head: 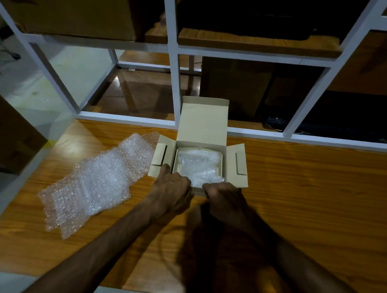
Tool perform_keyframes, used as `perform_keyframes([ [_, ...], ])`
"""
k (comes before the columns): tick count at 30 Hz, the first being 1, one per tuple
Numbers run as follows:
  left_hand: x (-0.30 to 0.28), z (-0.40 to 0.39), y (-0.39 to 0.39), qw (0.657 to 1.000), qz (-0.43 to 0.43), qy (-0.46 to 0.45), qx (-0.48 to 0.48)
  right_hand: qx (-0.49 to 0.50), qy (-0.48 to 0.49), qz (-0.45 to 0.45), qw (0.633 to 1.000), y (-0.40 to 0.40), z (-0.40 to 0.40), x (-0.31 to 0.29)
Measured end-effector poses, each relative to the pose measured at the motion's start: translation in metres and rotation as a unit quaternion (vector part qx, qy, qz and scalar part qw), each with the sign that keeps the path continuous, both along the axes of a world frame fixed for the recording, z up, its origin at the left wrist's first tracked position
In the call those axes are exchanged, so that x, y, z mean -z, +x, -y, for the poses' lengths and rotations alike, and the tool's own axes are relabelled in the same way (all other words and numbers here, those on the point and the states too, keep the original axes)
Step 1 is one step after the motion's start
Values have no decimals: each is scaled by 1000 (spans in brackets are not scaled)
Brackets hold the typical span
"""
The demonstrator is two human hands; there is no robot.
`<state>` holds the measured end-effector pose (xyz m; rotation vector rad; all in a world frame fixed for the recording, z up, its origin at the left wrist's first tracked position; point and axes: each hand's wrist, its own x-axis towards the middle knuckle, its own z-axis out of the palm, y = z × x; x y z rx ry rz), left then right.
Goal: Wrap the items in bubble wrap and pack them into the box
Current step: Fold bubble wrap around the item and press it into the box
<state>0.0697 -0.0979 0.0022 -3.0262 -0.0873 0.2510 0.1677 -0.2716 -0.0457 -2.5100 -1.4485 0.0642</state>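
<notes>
Bubble-wrapped bundle (198, 167) sits down inside the open box (203, 124) at frame centre, filling the cavity; its shape is too blurred to call a long axis or a facing. You're at the packing step, it looks like. Your left hand (171, 190) curls at the box's near left corner, your right hand (221, 196) curls at the near rim, both seemingly tucking wrap or holding the edge — I can't tell exactly what each grip has. Spare bubble wrap (95, 181) lies flat on the tabletop (309, 198), lower left. Next, likely: press the bundle level, then fold in the side flaps and the tall lid.
</notes>
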Motion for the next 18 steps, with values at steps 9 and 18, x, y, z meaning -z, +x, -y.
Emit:
perform_keyframes([
  [9, 1, -8, -11, 999, 18, 28, -6, -7, 38, 63, 997, -4, 7, -14],
  [18, 12, -8, 1, 998, -44, 34, -6, 13, -93, 37, 995, -4, -2, -14],
])
